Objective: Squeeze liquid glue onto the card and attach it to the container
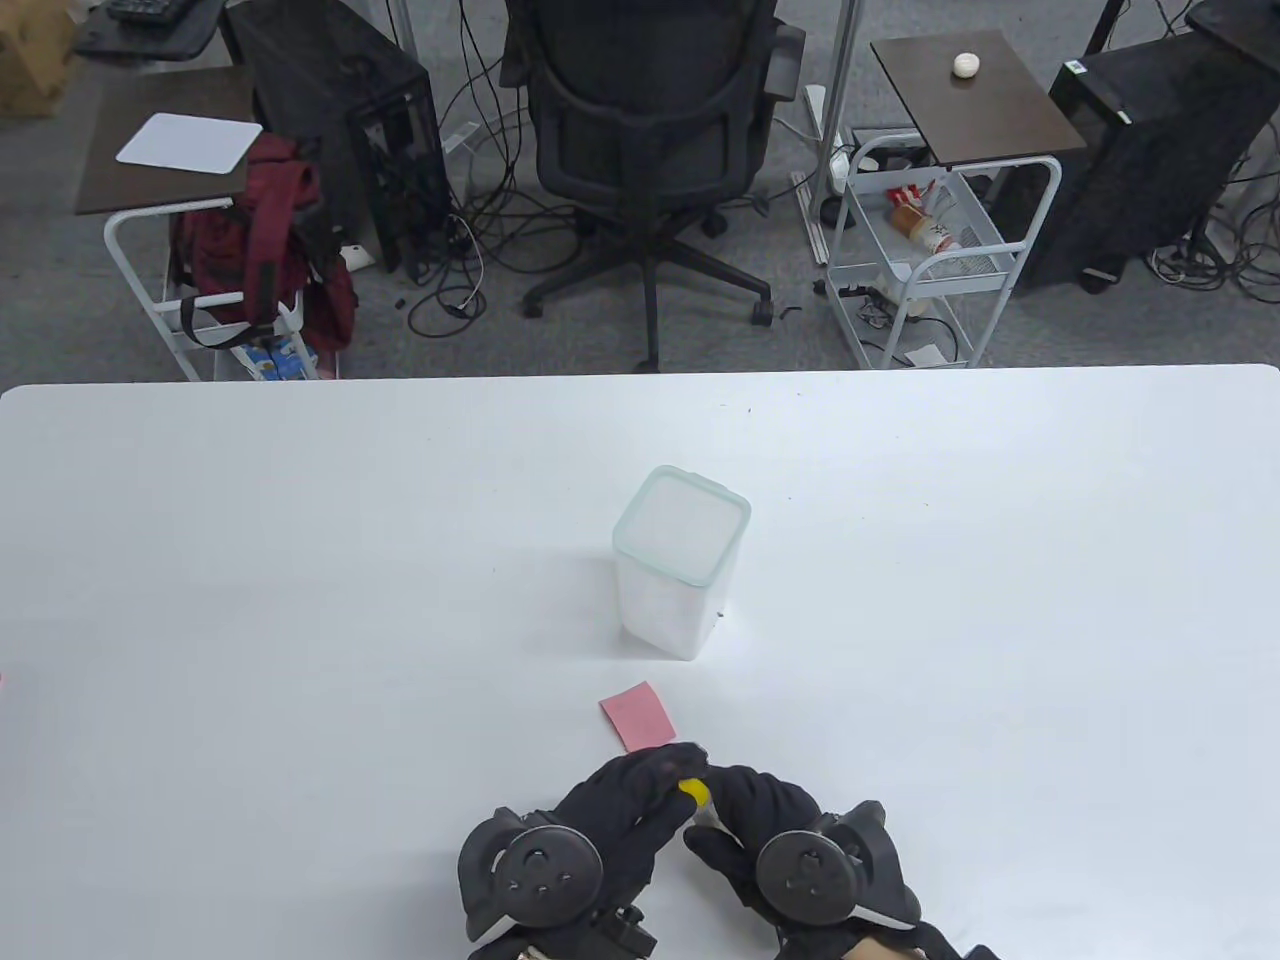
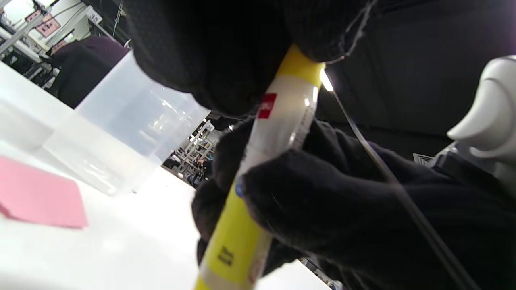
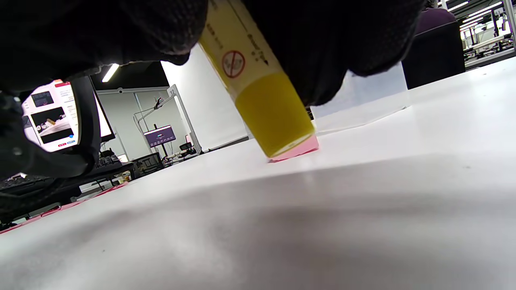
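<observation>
A glue bottle [image 1: 692,790] with a white body and yellow ends is held between both hands near the table's front edge. My left hand [image 1: 672,775] grips its upper yellow end [image 2: 300,66]. My right hand [image 1: 712,812] grips the body, with its fingers [image 2: 322,209] wrapped around the middle. The bottle's lower yellow end [image 3: 274,117] hangs just above the table. A pink card [image 1: 637,715] lies flat just beyond the hands and also shows in the wrist views [image 2: 40,199] [image 3: 298,152]. A translucent lidded container [image 1: 680,560] stands upright behind the card.
The white table [image 1: 300,600] stretches wide on both sides of the container. Beyond its far edge are an office chair [image 1: 650,130], side tables and a wire cart [image 1: 930,250].
</observation>
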